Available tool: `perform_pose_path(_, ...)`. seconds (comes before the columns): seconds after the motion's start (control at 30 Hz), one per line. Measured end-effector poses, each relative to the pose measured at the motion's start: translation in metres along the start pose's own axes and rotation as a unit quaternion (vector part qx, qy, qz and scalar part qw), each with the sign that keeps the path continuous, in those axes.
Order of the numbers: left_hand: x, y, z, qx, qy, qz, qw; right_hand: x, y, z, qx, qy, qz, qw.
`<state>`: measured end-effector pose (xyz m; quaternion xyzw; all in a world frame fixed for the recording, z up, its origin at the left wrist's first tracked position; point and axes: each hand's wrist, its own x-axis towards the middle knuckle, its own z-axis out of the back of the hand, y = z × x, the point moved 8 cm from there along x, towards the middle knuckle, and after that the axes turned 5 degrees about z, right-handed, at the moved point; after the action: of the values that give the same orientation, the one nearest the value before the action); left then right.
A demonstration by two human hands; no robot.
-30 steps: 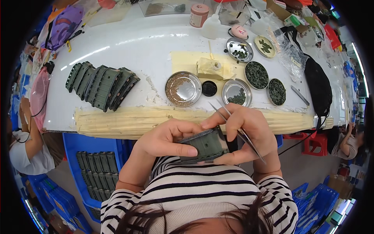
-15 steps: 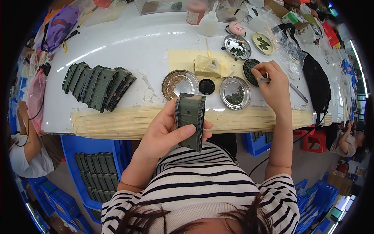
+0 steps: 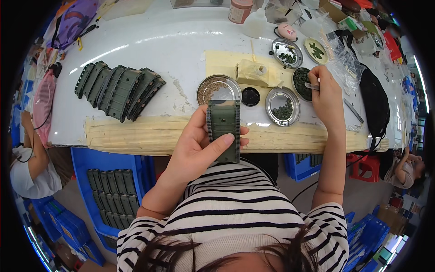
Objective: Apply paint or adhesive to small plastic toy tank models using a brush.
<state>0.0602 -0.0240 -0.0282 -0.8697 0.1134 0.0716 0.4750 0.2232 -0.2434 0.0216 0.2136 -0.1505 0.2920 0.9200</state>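
Note:
In my left hand (image 3: pixel 192 145) is a dark green ribbed plastic part (image 3: pixel 223 122), held upright over the table's front edge, thumb across its face and fingers behind. My right hand (image 3: pixel 327 93) pinches metal tweezers (image 3: pixel 311 86) above a round dish of small dark green pieces (image 3: pixel 301 78); the tips are hard to make out. Beside it stands a metal dish with fewer green pieces (image 3: pixel 282 109). A metal dish of tan pieces (image 3: pixel 213 88) sits just beyond the held part, with a small black round dish (image 3: pixel 250 96) to its right.
Several similar green parts (image 3: pixel 120 90) lie in a fanned row at left. A tape-wrapped block (image 3: pixel 258 72) stands mid-table. More tweezers (image 3: pixel 353 111) and a black bag (image 3: pixel 375 104) lie at right. Below the table, a blue crate (image 3: pixel 86 161) holds rows of green parts. Other people sit at both sides.
The green part has turned more squarely face-up to view. My right hand stays at the dish of dark pieces, with more of the tweezers showing. The whole view has shifted slightly.

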Motion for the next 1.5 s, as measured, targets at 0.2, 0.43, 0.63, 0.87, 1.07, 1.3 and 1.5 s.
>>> perform_pose_path(0.2,-0.001,-0.003,0.001,0.012,-0.002,-0.005,1.0,-0.006,0.002,0.007,0.063,-0.027,-0.009,0.998)
perform_pose_path(0.43,-0.003,-0.006,0.005,0.019,-0.027,-0.028,0.999,-0.011,-0.006,0.019,0.069,-0.059,-0.09,0.992)
perform_pose_path(0.63,-0.008,-0.01,0.003,0.017,-0.011,-0.06,0.998,-0.01,-0.005,0.013,0.053,-0.061,-0.011,0.997)
perform_pose_path(0.87,-0.011,-0.018,-0.003,0.037,-0.004,-0.114,0.993,-0.011,-0.011,0.009,0.036,-0.031,-0.077,0.996)
perform_pose_path(1.07,-0.012,-0.017,0.0,0.081,-0.014,-0.074,0.994,-0.011,0.01,0.027,0.083,-0.096,0.002,0.992)
perform_pose_path(1.3,0.001,-0.009,-0.007,0.049,0.007,-0.069,0.996,-0.028,0.102,0.017,0.283,-0.054,0.012,0.957)
perform_pose_path(1.5,0.005,-0.015,-0.008,0.133,0.004,-0.122,0.984,-0.02,0.147,0.004,0.309,0.009,0.098,0.946)
